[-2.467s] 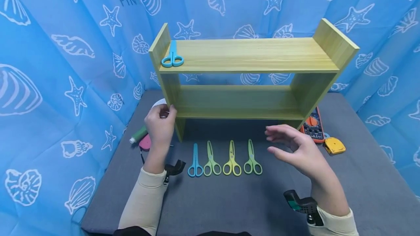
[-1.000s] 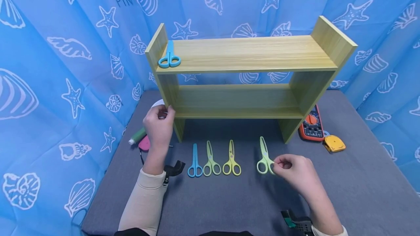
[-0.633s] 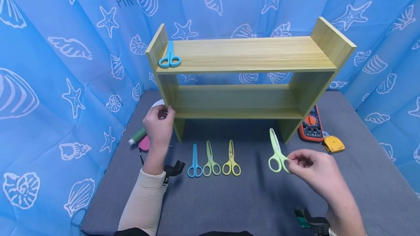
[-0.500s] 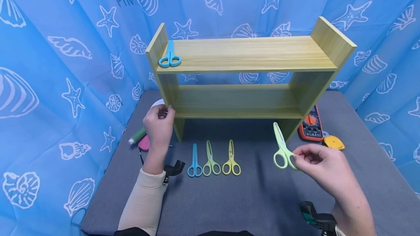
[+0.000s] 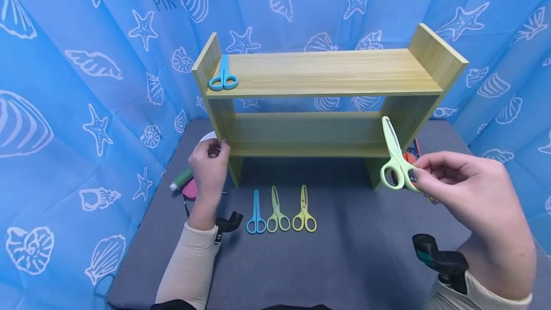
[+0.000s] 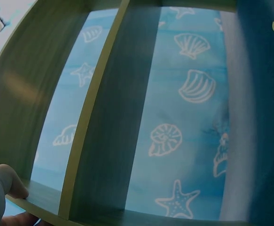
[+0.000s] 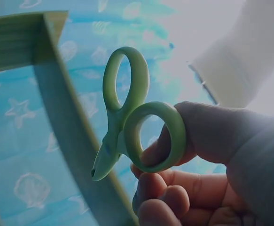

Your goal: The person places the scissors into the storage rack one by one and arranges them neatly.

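Note:
My right hand point(image 5: 478, 195) pinches the light green scissors point(image 5: 392, 142) by one handle ring, between thumb and fingers. Their blades point up and away, overlapping the right side of the wooden shelf point(image 5: 327, 73) in the head view. With my left hand point(image 5: 208, 166) I grip the shelf's left side panel; in the left wrist view the thumb point(image 6: 15, 186) lies on its inner side. On the table lie a row of blue scissors point(image 5: 256, 204), green scissors point(image 5: 276, 210) and yellow scissors point(image 5: 304, 207). Light blue scissors point(image 5: 224, 67) rest at the top board's left end.
Left of the shelf lie a green cylinder point(image 5: 182, 179) and a pink object point(image 5: 191, 190), partly behind my left arm. A multimeter point(image 5: 415, 148) stands at the right, mostly hidden by the scissors and right hand. A blue shell-print curtain point(image 5: 107, 18) hangs behind.
My right hand took the rightmost green scissors from the row, lifted them and carried them right and up in front of the shelf's right side. The left hand stayed on the panel.

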Motion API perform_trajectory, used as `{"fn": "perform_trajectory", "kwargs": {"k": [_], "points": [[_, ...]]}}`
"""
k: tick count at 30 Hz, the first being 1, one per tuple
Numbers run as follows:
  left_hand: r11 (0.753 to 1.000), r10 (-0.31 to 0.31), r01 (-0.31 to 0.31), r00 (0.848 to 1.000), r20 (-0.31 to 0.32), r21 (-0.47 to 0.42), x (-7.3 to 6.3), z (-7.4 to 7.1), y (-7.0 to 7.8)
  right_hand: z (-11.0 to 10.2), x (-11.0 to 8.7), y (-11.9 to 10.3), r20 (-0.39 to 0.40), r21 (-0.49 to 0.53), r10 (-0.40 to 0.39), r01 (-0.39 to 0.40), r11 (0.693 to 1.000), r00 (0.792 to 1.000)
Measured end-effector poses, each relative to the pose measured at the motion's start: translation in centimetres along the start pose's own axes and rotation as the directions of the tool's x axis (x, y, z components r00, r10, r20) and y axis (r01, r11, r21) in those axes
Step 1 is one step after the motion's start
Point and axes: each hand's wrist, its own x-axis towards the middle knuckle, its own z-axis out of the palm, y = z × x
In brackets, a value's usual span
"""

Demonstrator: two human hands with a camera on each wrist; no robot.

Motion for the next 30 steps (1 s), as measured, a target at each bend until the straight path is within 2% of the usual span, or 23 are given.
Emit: {"fn": "perform_trajectory", "kwargs": {"k": [7,15,19,27,30], "points": [[1.000,0.006,-0.006,1.000,-0.005,0.013,0.0,0.0,0.1,-1.6,2.0,-2.9,-0.079,0.040,0.016,-0.012,0.999,0.997],[1.000,0.007,-0.007,1.000,-0.011,0.015,0.0,0.0,0.2,-2.1,5.9,-6.1,-0.133,0.072,0.013,-0.003,0.997,0.991],[1.000,0.014,-0.014,1.000,-0.018,0.020,0.1,0.1,0.1,-1.8,8.3,-7.8,-0.121,0.047,-0.009,0.014,0.999,0.993],[0.999,0.018,-0.017,1.000,-0.024,0.028,0.0,0.2,0.0,-0.5,13.1,-11.7,-0.015,0.039,-0.009,0.010,0.999,1.000],[0.999,0.018,-0.018,1.000,-0.023,0.027,0.1,0.2,0.0,0.6,14.6,-13.3,0.024,0.033,-0.036,0.036,0.999,0.999]]}}
